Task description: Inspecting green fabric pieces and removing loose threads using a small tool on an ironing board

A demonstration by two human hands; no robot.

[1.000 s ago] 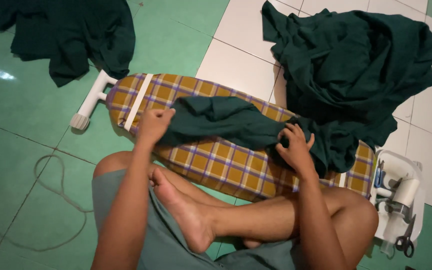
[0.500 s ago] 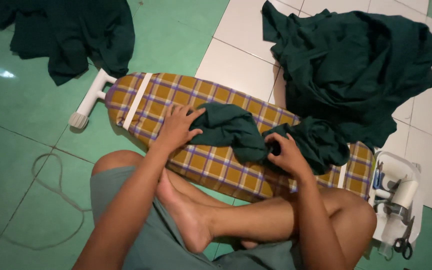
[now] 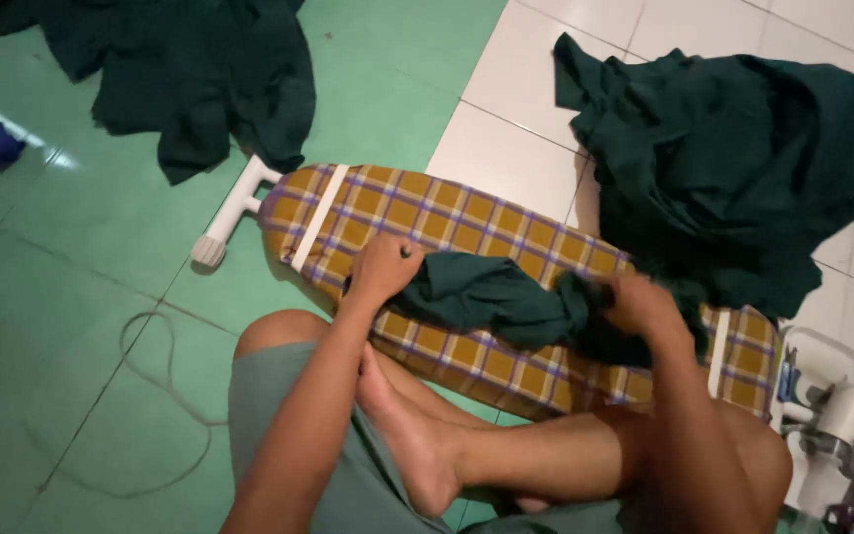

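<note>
Sitting cross-legged on the floor, the person had both hands on a dark green garment bunched on the plaid ironing board, which lay low on the tiles in front of the knees. Much of the scene was hard to read: the right hand was blurred, its fingers sunk into the dark cloth, so they seemed clamped on the garment's right end, though the exact grip could not be made out. The board's far right end was partly covered by the garment and by a large heap of green clothes spilling off the white tiles. A white tray with an iron-like object and scissors was cut off at the frame's right edge, and its contents were too cramped to tell apart. Another green pile lay at the upper left, cut by the top edge, near the board's white leg. The left hand rested on the board with its fingers curled together, pinching the garment's left end, the forearm reaching straight forward over a bare foot. The right forearm rose from the right knee, wrist bent inward. Compared with half a second earlier, the left hand had closed from a flat spread into a fist, and the garment had been drawn into a tighter roll between the two hands.
</note>
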